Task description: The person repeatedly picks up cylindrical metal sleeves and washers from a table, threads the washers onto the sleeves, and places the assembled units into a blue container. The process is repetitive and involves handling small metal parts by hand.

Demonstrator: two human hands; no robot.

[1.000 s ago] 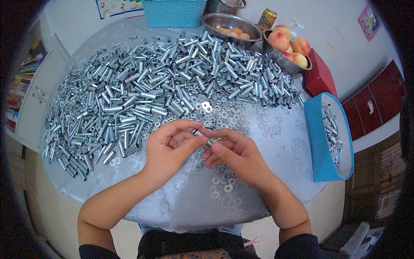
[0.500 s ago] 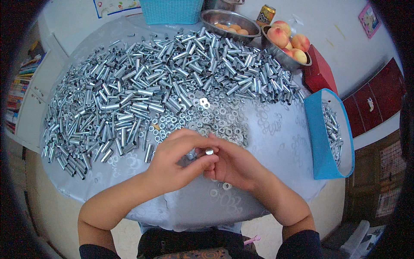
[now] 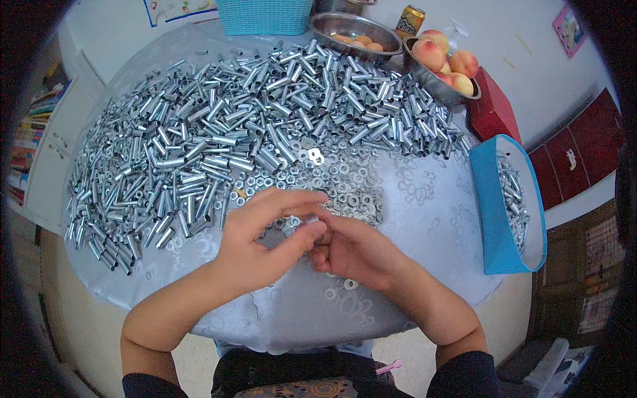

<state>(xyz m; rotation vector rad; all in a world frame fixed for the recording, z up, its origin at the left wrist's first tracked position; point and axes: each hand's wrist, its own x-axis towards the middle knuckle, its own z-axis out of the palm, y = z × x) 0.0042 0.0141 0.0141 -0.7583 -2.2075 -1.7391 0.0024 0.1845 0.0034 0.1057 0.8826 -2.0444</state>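
Left hand [image 3: 251, 233]: fingers narrowed on small silvery metal cylinder [image 3: 310, 217].
Right hand [image 3: 358, 251]: fingers curled beside it, grip partly hidden, cannot tell.
Silver metal tubes [image 3: 222, 140]: heaped, upper left.

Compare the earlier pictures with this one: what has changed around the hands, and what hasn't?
The right hand has rolled over. The metal tube, slanting lengthwise in view at first, then end-on, is now mostly hidden between it and the left hand. Nothing was visibly let go. The tube pile and blue bin look unchanged.
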